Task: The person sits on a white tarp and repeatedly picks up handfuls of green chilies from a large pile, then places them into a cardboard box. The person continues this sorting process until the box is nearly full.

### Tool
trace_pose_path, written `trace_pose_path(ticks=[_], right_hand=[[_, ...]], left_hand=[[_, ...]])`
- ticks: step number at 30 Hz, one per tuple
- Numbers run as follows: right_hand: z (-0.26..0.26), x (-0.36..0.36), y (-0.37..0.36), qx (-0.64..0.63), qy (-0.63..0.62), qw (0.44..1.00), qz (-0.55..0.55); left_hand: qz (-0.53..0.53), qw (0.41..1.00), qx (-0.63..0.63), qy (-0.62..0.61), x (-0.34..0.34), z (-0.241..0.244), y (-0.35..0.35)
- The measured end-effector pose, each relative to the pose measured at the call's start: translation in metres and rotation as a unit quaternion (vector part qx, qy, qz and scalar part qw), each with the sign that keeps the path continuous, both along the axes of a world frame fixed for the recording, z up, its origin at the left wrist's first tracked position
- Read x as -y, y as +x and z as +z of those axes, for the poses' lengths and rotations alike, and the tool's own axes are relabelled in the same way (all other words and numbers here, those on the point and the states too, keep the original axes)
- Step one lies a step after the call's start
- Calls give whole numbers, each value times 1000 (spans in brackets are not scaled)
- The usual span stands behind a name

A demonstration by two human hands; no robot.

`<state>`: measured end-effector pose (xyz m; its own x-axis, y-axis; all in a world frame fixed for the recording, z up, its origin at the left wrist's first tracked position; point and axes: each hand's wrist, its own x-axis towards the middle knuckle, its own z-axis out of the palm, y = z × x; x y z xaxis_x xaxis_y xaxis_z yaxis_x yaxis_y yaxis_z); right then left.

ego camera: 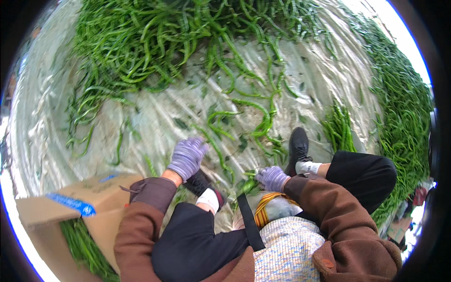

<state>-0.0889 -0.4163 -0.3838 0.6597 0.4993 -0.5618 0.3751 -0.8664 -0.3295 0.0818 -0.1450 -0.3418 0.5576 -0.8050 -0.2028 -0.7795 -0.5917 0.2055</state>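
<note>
Both my hands wear purple-and-white knit gloves. My left hand (188, 157) hovers above the plastic sheet (155, 112), its fingers curled downward beside a long green chili pepper (216, 151); whether it grips anything is unclear. Close to my lap, my right hand (272, 178) is closed around the stem ends of some green peppers (249, 185). Several curved peppers (261, 120) lie loose in front of my feet, with scraps of leaf among them.
A cardboard box (105, 192) with green peppers inside stands at my left. A large heap of peppers (158, 38) spreads ahead, and another (401, 123) lines the right side. An aligned bunch (339, 128) lies by my right knee.
</note>
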Motion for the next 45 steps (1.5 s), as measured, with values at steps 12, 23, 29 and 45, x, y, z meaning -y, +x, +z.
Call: trace_pose_path(ticks=[12,23,29,45], right_hand=[[-24,56,130,185,-11,854,-487],[-13,78,76,-129,437,707,-541],[8,29,29,-138,-56,982,-118],[113,87,97,206,-110,905,-355]], left_hand=[[30,998,22,-53,30,-95,-22],[605,537,-450,-378,18,2,24],[571,543,-478,-389,4,74,30],[319,685,-396,-522,107,270,-9]])
